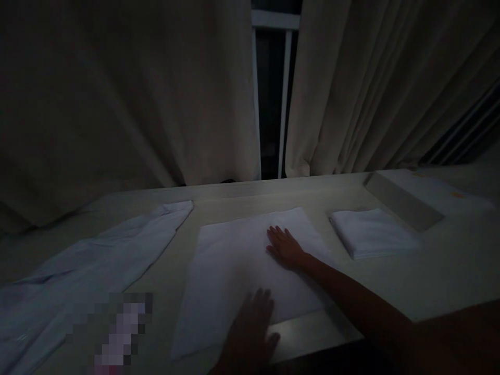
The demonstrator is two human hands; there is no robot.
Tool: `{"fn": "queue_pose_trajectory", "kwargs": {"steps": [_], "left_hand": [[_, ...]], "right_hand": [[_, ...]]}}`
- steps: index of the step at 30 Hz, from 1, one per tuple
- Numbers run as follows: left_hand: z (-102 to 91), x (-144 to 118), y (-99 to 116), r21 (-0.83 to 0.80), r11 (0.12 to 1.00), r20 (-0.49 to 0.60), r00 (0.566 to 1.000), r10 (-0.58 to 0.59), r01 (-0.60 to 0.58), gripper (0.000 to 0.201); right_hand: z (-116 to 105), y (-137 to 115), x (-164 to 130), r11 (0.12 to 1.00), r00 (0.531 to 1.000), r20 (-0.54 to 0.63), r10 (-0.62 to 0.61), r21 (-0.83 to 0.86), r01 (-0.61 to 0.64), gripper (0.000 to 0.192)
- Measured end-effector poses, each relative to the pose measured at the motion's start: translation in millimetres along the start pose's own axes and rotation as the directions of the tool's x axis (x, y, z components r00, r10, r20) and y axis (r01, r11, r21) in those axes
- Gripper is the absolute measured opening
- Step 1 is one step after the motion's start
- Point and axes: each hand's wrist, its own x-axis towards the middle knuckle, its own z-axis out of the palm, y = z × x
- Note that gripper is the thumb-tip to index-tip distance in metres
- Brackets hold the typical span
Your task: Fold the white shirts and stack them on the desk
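Observation:
A white cloth (222, 265) lies spread as a rough square in front of me on the pale tabletop. Flat on its right part rests my right hand (285, 247), fingers stretched out and holding nothing. Closer to me, over the cloth's near edge, my left hand (252, 323) is open with its thumb apart. It is slightly blurred, and I cannot tell whether it presses on the cloth. To the right sits a neatly folded white cloth (373, 233), and on the left a loose, wrinkled white cloth (113, 260) stretches toward the near corner.
A white box-like object (406, 200) stands at the far right of the table (461, 271). Something pixelated (123, 333) lies at the near left. Beige curtains (219, 94) hang along the table's back edge, with a dark window gap (269, 99) between them. The light is dim.

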Motion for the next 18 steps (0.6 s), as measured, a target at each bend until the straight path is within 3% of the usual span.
{"fn": "queue_pose_trajectory", "kwargs": {"steps": [3,6,13,16,18], "left_hand": [[4.5,57,40,-0.207,0.97,0.147,0.976,0.161,-0.129,0.082],[9.4,84,56,-0.317,0.935,0.214,0.948,0.234,-0.159,0.082],[13.5,82,54,-0.359,0.923,0.254,0.938,0.238,-0.137,0.082],[11.3,85,55,-0.352,0.924,0.253,0.936,0.244,-0.146,0.08],[9.6,85,55,-0.34,0.928,0.253,0.936,0.245,-0.151,0.078]], "right_hand": [[-2,5,0,0.999,0.998,0.048,-0.045,0.032,0.043,0.073],[3,19,10,0.999,0.996,0.083,-0.038,0.036,0.035,0.076],[13,67,61,0.994,0.994,0.032,0.102,0.04,-0.103,0.079],[6,71,80,0.992,0.993,0.021,0.12,0.044,-0.121,0.079],[-3,61,77,0.992,0.992,-0.019,0.125,0.027,-0.125,0.078]]}}
